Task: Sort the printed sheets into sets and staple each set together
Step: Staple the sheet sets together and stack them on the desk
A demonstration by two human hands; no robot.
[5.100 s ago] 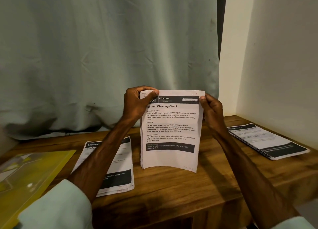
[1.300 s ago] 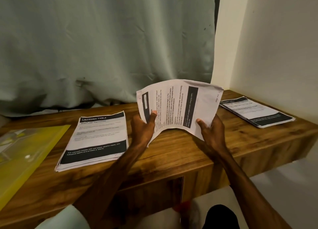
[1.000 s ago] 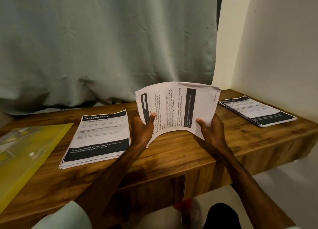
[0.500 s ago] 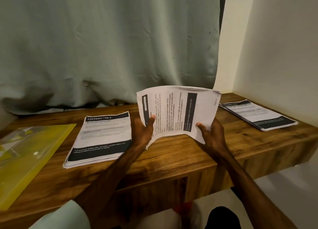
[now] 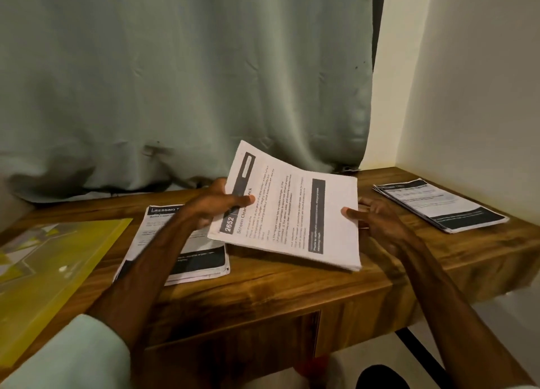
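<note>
Fingers of the left hand (image 5: 210, 210) go under the stack (image 5: 292, 213) at its header end, and the thumb presses on top, so this hand grips it firmly. On the right hand (image 5: 382, 225) the thumb lies on the opposite short edge. Its fingers show loosely spread just past that edge and are blurred, so I cannot tell if they pinch.

The stack hangs low over the desk (image 5: 263, 292), tilted, between the left pile (image 5: 198, 260) and the right pile (image 5: 441, 207). Its long axis runs left to right across the person. The free wood is directly below it, so I think it only needs lowering there.

On the stack I read "2652" and "Screen Clean…", the rest hidden by the thumb. The left pile shows "RESSING T". A yellow folder (image 5: 52, 266) lies far left. I see no stapler.
</note>
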